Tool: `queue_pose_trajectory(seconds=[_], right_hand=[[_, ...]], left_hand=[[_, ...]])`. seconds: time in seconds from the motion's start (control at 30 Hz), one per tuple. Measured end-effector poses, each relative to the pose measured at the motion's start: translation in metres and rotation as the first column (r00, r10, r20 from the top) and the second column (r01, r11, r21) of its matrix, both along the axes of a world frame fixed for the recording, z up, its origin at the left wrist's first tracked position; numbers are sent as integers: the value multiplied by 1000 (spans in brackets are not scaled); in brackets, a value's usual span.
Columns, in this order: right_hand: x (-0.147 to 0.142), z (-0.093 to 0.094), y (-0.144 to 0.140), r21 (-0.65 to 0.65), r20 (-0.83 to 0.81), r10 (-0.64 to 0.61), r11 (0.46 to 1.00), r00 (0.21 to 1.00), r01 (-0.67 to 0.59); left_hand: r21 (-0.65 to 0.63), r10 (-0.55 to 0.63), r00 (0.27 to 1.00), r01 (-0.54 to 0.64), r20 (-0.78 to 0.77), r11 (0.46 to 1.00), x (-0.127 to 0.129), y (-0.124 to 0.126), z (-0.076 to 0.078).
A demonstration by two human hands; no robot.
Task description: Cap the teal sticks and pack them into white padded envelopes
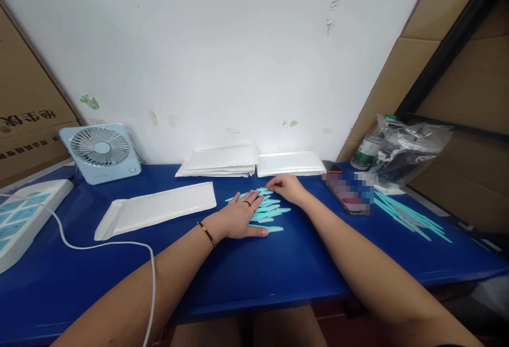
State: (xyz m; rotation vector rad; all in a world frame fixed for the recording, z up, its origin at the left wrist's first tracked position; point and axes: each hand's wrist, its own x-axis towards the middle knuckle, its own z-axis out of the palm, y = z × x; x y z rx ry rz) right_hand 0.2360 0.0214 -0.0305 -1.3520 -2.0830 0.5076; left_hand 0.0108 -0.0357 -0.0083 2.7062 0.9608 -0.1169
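Head view: blue bench (306,270); near edge runs below both hands, with open surface between it and the left hand (240,215). Carton (32,98), left, is cut off by the picture border; dark characters on it, not legible with certainty. Fan (101,151) stands near the wall; lettering too small to read. White power strip (29,220) likewise cut off. Padded envelope (167,206) lies left of the left hand. Left hand lies flat, fingers spread, over turquoise strips (274,211), hiding their left ends. Right hand (289,188): fingertips drawn together at the farthest strip; cannot tell whether they grip it. Bottle (366,151) is partly behind a clear bag (415,148); green-and-white label unreadable. Phone (345,198) screen pixelated. Strips under the left hand lie fanned, right ends exposed.
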Motion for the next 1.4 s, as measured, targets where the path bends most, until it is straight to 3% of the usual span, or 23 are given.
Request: queue_pose_trajectory(seconds=[0.2, 0.33, 0.43, 0.6, 0.8, 0.9, 1.03, 1.13, 1.23, 1.3, 1.4], right_hand=[[-9, -1, 5, -35, 0, 56, 998, 998, -56], [-13, 9, -2, -40, 32, 80, 996, 996, -79], [-11, 23, -18, -23, 67, 167, 986, 984, -166], [-10, 41, -51, -176, 284, 364, 929, 887, -325], [-29, 46, -67, -142, 411, 366, 931, 835, -337], [-40, 42, -69, -93, 515, 305, 949, 801, -301], [-48, 40, -71, -59, 603, 259, 958, 754, -282], [-39, 50, -71, -49, 514, 291, 949, 807, -312], [-19, 62, -66, -45, 227, 315, 949, 921, -313], [-8, 64, -59, 4, -56, 184, 983, 981, -185], [-10, 55, -48, -15, -411, -38, 999, 911, 35]], left_hand=[[-15, 0, 1000, 0, -12, 1000, 1, -1, 3], [-5, 2, 999, -2, 41, 1000, 0, -1, 1], [29, 86, 994, -88, 70, 996, -3, 0, 2], [94, 253, 966, -258, 59, 962, -8, 2, 8], [172, 159, 985, -168, 65, 971, -2, -2, 10], [214, 111, 993, -117, 41, 970, 0, -5, 8], [282, 128, 991, -133, 34, 950, 4, -9, 7], [288, 190, 981, -195, 45, 938, 8, -11, 10], [253, 256, 964, -264, 65, 931, 9, -11, 15], [206, 285, 952, -302, 109, 931, 8, -9, 18], [127, 305, 933, -332, 193, 935, 6, -8, 20]])
